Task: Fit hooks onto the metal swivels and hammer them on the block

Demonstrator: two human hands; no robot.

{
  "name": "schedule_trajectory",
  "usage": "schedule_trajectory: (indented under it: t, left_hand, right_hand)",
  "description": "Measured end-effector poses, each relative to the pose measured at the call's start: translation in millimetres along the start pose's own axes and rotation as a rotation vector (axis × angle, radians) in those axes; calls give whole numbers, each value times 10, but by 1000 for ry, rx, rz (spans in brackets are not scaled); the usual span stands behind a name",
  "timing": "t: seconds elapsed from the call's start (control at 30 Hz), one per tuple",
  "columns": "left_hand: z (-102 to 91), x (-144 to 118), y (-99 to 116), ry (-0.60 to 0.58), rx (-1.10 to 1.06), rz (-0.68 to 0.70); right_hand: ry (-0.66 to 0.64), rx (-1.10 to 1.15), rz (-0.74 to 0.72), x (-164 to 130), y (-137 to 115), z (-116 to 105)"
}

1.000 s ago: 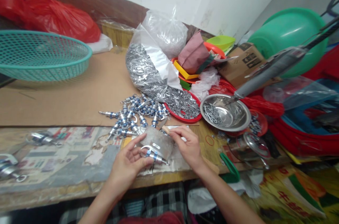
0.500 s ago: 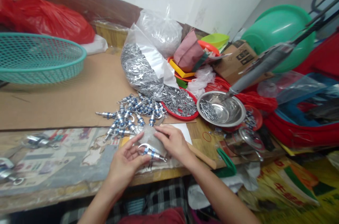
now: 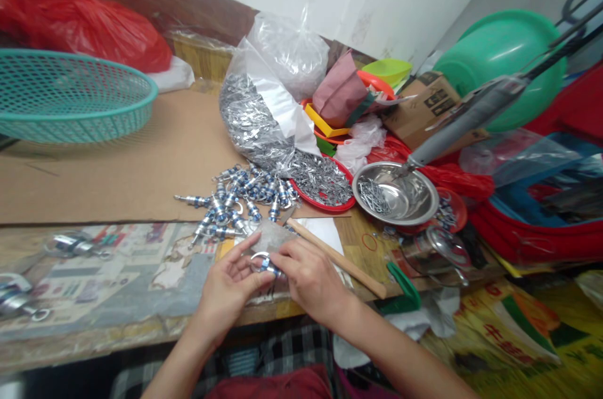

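My left hand [image 3: 227,289] pinches a small silver and blue metal hook part [image 3: 262,264] near the front edge of the table. My right hand [image 3: 308,276] has come over the same part from the right, its fingertips on the part's shaft. The part lies above a grey flat stone or pad [image 3: 273,237]. Just behind it is a pile of several like silver and blue parts [image 3: 238,198] on the brown cardboard [image 3: 132,160]. A thin wooden stick [image 3: 336,256] lies to the right of my hands.
A clear bag of small silver pieces [image 3: 257,119] spills onto a red tray [image 3: 325,188]. A steel bowl [image 3: 396,198] with screws sits right of it. A teal basket [image 3: 70,97] stands far left, red bags [image 3: 94,34] behind, a green basin [image 3: 499,53] at right.
My right hand moved from the wooden stick down and left onto the hook part in my left hand. The stick now lies free on the table.
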State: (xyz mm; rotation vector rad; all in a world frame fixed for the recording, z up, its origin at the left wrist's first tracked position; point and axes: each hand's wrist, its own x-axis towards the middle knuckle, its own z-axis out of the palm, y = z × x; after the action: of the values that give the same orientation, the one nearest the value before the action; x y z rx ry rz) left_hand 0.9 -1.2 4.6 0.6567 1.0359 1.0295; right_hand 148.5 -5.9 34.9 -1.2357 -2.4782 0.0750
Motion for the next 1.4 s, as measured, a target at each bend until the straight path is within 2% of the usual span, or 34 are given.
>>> schedule_trajectory:
  t: [0.1, 0.2, 0.3, 0.37, 0.4, 0.47, 0.57, 0.63, 0.73, 0.83, 0.93, 1.0, 1.13, 1.3, 1.4]
  left_hand:
    - [5, -20, 18, -7, 4, 5]
    - [2, -22, 14, -10, 6, 3]
    - [-2, -18, 4, -7, 10, -2]
    - [-7, -14, -5, -3, 22, -2]
    - [-10, -11, -12, 0, 28, 0]
    - [-19, -2, -26, 5, 32, 4]
    - [-31, 12, -45, 13, 34, 14]
    - [-35, 19, -51, 14, 40, 12]
    - [-31, 18, -48, 22, 41, 4]
    - [-19, 7, -30, 24, 34, 2]
    - [-6, -3, -6, 33, 41, 6]
    - [0, -4, 6, 29, 37, 19]
    - [11, 1, 13, 20, 30, 33]
    - [11, -6, -6, 24, 37, 60]
    - [3, -16, -1, 57, 181, 82]
  right_hand:
    - [-89, -65, 1, -9, -60, -69]
    - [-94, 22, 27, -70, -51, -72]
    - [42, 210, 42, -183, 114, -28]
    - [188, 249, 167, -263, 301, -2]
    - [216, 221, 265, -297, 401, 10]
    - [117, 118, 448, -347, 578, 37]
    - [-129, 32, 528, -380, 718, 73]
    - [-94, 47, 543, -394, 712, 54]
    - [88, 143, 524, -454, 590, -101]
    - [117, 216, 390, -560, 398, -348]
    - [155, 179, 270, -644, 231, -504]
    - [174, 118, 227, -669, 172, -506]
    - [2, 4, 208, -703, 149, -389]
    - [81, 68, 264, -811, 140, -288]
    - [86, 204, 348, -818, 229, -213]
